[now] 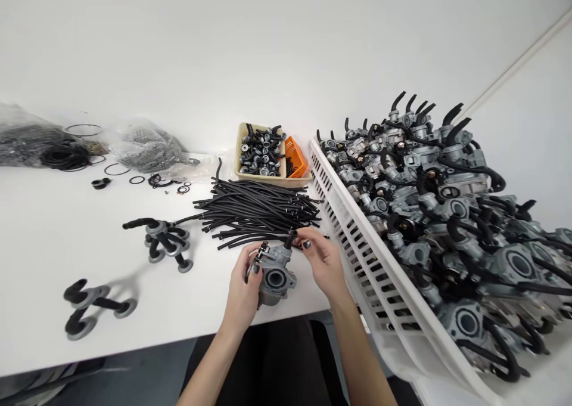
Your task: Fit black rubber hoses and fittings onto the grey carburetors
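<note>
A grey metal carburetor [275,279] is in my left hand [242,284], whose thumb and fingers grip its left side just over the table's front edge. Its round bore faces me. From its top rises a short black rubber boot [290,238]. My right hand [327,267] is closed at this boot, thumb and forefinger bent against its right side; part of the grip is hidden. Just behind the carburetor lies a pile of black rubber hoses [259,206].
On my right a white slatted crate [357,245] brims with carburetors [451,209]. At the back stand a cream bin [261,180] of capped parts and an orange basket [295,155]. Black-booted metal caps [163,239] stand in clusters at left, near plastic bags [143,146] and rubber rings [136,180].
</note>
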The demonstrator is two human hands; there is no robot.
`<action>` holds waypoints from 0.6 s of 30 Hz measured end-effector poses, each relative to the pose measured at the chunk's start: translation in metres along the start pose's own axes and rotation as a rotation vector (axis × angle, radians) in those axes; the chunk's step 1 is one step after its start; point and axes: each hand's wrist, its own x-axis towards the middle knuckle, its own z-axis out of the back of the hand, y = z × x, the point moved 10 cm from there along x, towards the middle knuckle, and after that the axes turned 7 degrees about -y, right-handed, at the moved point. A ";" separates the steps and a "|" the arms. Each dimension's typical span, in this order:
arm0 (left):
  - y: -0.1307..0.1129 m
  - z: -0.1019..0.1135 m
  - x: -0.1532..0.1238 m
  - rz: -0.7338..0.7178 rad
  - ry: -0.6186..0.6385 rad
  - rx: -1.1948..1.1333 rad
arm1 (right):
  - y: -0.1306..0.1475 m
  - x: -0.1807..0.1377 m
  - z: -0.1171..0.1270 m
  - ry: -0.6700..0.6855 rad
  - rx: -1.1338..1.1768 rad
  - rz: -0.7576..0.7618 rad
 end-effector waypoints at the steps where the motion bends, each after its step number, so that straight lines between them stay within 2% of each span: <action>1: 0.001 0.001 0.001 0.001 -0.011 -0.009 | -0.001 -0.002 0.001 -0.002 0.003 -0.009; 10: -0.001 0.004 -0.004 0.029 -0.051 -0.033 | -0.009 -0.027 0.000 -0.013 -0.009 -0.063; 14: -0.005 0.003 -0.005 0.024 -0.053 -0.038 | -0.010 -0.016 -0.007 -0.029 -0.016 -0.073; 18: -0.004 0.005 -0.004 0.031 -0.073 -0.057 | -0.012 0.002 -0.023 0.034 0.027 -0.083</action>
